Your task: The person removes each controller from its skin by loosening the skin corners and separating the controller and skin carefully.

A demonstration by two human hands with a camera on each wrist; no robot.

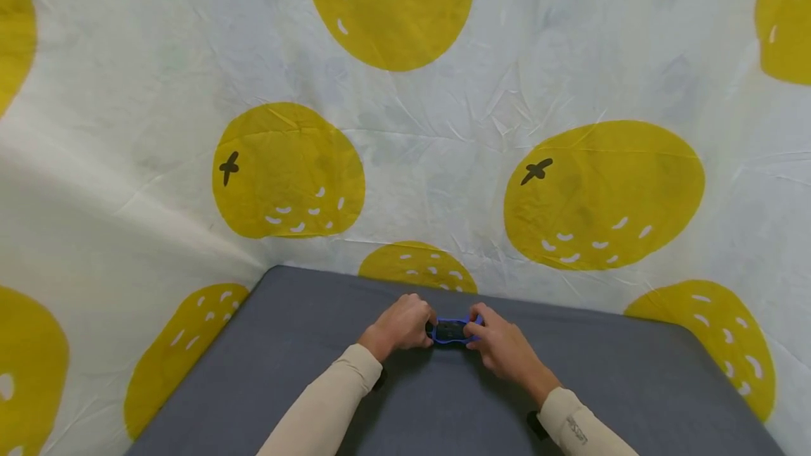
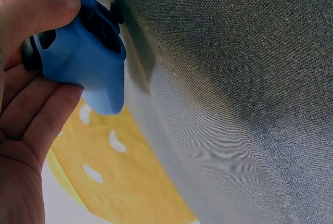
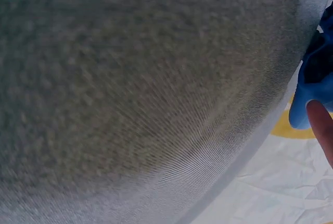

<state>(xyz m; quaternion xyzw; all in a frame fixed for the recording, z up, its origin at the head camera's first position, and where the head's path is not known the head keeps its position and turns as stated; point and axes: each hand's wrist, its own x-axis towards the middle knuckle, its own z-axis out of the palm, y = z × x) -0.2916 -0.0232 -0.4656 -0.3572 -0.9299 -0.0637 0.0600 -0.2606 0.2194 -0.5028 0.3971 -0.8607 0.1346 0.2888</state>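
A blue-and-black game controller (image 1: pixel 450 331) is held between both hands near the far side of the grey surface. At its left end my left hand (image 1: pixel 405 322) grips it; in the left wrist view the thumb lies over the blue shell (image 2: pixel 86 62) and the fingers are behind it. On the opposite end, my right hand (image 1: pixel 503 345) pinches the controller between thumb and fingers. Only a blue handle (image 3: pixel 299 110) and one fingertip of that hand show at the edge of the right wrist view. The controller's underside is hidden.
Under the hands spreads a grey cloth-covered table (image 1: pixel 304 343). Behind it and on the left hangs a white curtain (image 1: pixel 437 188) printed with large yellow fruit, close against the table's back edge. A dark band (image 1: pixel 537 426) sits below the right sleeve.
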